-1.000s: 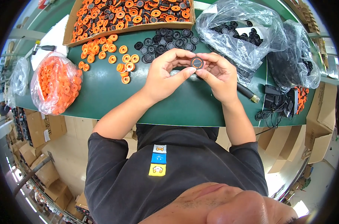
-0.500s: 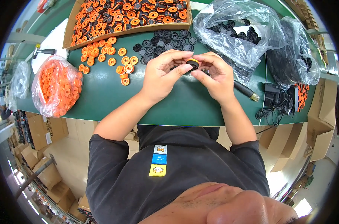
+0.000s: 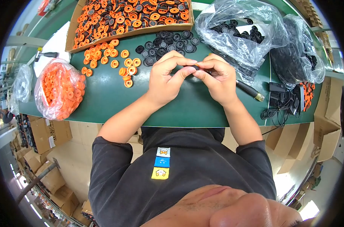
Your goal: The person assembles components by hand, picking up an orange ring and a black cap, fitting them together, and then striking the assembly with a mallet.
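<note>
Above the middle of the green table, the fingertips of my left hand (image 3: 167, 77) and my right hand (image 3: 218, 77) meet, thumbs and forefingers pinching a small black-and-orange round plastic part (image 3: 196, 67). Fingers hide most of it; only a dark and orange sliver shows. Just beyond my hands lie loose black round caps (image 3: 168, 44). Orange spool-shaped rings (image 3: 114, 53) are scattered to their left, a few of them stacked near my left hand.
A cardboard box (image 3: 132, 32) of orange-and-black parts stands at the back. Left is a clear bag of orange rings (image 3: 60, 90); right, a bag of black caps (image 3: 255, 53). A black-handled tool (image 3: 249, 90) and a black adapter with cable (image 3: 280, 102) lie right.
The round part, plainly visible between my fingers before, is now almost covered by them. My fingertips have drawn closer together. The view has shifted slightly.
</note>
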Demonstrator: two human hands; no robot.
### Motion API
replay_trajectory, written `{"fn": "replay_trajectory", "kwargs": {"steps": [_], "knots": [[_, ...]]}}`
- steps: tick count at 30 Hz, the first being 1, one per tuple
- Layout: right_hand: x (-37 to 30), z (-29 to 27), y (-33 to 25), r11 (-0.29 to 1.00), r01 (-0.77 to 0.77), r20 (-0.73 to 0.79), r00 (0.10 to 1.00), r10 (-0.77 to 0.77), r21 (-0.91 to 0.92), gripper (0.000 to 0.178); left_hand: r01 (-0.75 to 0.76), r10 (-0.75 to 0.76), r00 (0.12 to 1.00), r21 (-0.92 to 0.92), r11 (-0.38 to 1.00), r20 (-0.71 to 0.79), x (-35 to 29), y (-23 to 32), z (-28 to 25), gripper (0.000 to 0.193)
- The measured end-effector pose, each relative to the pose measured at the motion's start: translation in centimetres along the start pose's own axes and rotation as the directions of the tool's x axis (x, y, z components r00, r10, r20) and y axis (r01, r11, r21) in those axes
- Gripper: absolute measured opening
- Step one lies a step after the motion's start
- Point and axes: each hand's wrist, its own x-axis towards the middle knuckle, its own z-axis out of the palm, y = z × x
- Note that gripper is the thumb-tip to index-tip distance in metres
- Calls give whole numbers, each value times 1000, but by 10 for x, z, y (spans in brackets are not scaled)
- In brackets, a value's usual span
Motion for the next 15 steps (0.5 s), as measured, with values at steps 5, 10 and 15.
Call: {"fn": "replay_trajectory", "kwargs": {"steps": [5, 10, 15], "knots": [[2, 11, -4, 951, -127, -31, 990, 141, 282, 17, 137, -139, 990, -193, 971, 5, 2, 1, -1, 16], [2, 1, 2, 853, -278, 19, 954, 301, 442, 22, 306, -321, 945, -500, 810, 59, 3, 4, 6, 26], [8, -7, 3, 975, -205, -97, 972, 213, 87, 27, 378, -342, 923, -238, 895, 178, 5, -10, -6, 28]]}}
